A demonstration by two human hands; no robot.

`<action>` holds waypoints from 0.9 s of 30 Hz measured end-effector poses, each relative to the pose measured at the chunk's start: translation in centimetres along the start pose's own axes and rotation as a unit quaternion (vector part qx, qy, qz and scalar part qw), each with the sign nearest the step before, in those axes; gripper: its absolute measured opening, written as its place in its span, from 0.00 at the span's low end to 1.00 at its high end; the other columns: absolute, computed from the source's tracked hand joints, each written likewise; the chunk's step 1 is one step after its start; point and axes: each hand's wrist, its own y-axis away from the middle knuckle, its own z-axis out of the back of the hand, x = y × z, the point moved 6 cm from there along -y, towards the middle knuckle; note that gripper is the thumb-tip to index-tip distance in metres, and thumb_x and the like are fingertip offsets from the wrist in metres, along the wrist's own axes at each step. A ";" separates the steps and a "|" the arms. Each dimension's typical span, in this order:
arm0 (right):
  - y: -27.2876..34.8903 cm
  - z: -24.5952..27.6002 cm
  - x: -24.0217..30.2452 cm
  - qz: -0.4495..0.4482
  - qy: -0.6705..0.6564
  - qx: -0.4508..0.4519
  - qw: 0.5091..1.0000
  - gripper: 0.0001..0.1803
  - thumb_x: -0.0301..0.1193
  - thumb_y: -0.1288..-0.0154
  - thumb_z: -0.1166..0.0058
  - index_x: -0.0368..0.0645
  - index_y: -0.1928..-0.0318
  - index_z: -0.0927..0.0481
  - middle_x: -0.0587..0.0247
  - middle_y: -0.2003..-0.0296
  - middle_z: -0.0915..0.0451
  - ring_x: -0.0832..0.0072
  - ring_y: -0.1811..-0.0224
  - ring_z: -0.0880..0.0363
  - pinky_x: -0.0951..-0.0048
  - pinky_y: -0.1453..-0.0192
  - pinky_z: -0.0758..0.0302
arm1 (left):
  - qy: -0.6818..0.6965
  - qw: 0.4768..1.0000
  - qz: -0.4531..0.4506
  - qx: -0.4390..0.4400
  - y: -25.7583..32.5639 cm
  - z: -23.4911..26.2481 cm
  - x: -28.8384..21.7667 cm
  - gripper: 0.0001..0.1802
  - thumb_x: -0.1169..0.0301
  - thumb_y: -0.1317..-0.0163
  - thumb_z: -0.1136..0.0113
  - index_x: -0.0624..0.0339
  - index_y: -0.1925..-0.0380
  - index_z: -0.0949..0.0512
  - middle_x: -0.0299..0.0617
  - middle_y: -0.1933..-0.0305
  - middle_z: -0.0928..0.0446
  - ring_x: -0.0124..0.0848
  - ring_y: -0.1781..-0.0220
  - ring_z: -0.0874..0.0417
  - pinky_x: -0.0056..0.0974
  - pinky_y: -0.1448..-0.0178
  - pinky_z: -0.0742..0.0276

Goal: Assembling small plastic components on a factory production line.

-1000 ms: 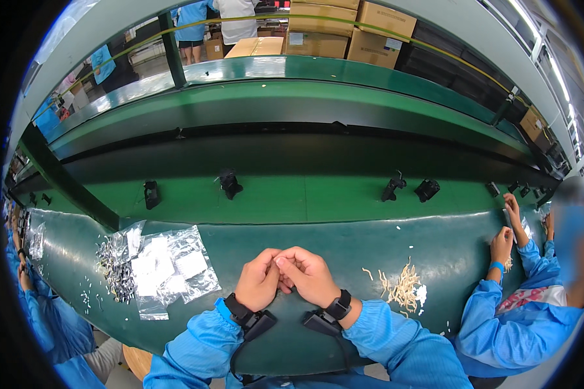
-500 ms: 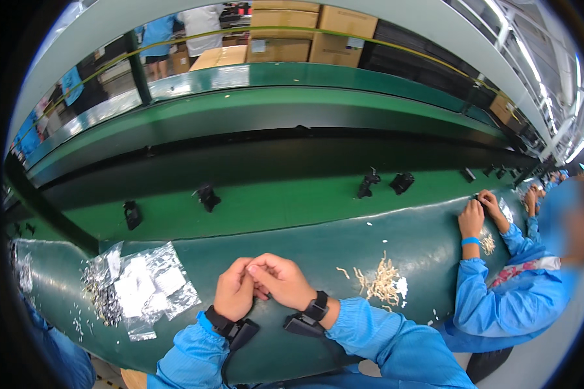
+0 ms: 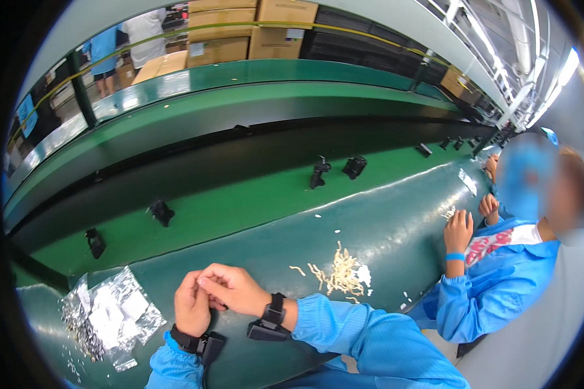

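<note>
Over table point(image 3: 399, 217), left hand point(image 3: 191, 306) against right point(image 3: 239, 290)

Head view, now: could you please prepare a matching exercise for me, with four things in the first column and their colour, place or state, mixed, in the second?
Column 1
1. Right hand
2. Bags
3. Strips
4. Boxes

Column 2
A. cream, in a loose heap to the right of both hands
B. brown, stacked at the back
C. up against the left hand
D. clear, lying to the left of both hands

Right pairs: 1-C, 2-D, 3-A, 4-B
</note>
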 end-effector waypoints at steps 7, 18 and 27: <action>0.1 0.1 0.3 0.005 0.010 -0.003 1.000 0.08 0.30 0.19 0.49 0.37 0.55 0.22 0.70 0.72 0.22 0.86 0.77 0.28 0.80 0.76 0.34 | -0.011 1.000 0.000 -0.004 -0.1 -0.4 -0.1 0.12 0.72 0.18 0.57 0.70 0.49 0.27 0.46 0.63 0.17 0.28 0.72 0.15 0.30 0.69 0.17; 0.7 -0.1 2.1 0.121 0.174 -0.033 0.977 0.07 0.30 0.22 0.46 0.38 0.56 0.22 0.63 0.69 0.20 0.76 0.74 0.24 0.73 0.71 0.28 | -0.173 0.978 -0.111 -0.042 0.2 -0.1 -1.5 0.11 0.76 0.22 0.55 0.70 0.51 0.24 0.44 0.64 0.16 0.29 0.67 0.14 0.31 0.64 0.18; 0.5 0.3 1.5 0.058 0.157 -0.033 0.985 0.09 0.31 0.22 0.45 0.37 0.56 0.21 0.65 0.69 0.19 0.79 0.74 0.23 0.74 0.71 0.26 | -0.158 0.984 -0.081 -0.014 0.2 -0.6 -1.8 0.12 0.74 0.21 0.55 0.70 0.52 0.23 0.43 0.64 0.16 0.27 0.66 0.14 0.30 0.64 0.19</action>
